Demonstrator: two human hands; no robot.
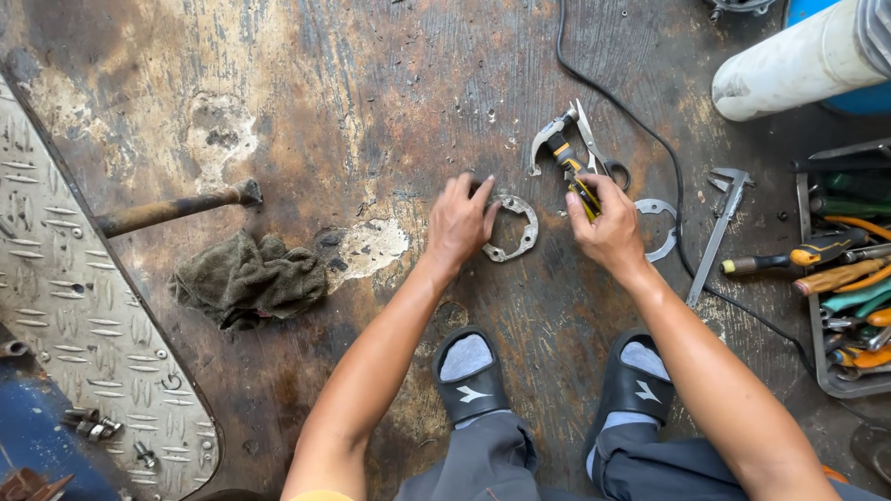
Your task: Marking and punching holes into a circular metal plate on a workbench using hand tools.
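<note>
My left hand (459, 223) rests on the edge of a grey metal ring plate with holes (522, 237) that lies on the stained floor. My right hand (608, 227) grips the yellow-and-black handles of a pair of pliers (564, 153), whose curved jaws point away from me. A second, similar metal ring piece (661, 215) lies just right of my right hand. Both my feet in black slides and grey socks (471, 376) are planted just below the hands.
A dark rag (246, 278) and a rusty rod (172, 211) lie to the left beside a checker-plate ramp (83, 315). A caliper (719, 232), a black cable (668, 158), a tray of screwdrivers (849, 278) and a white cylinder (803, 65) sit to the right.
</note>
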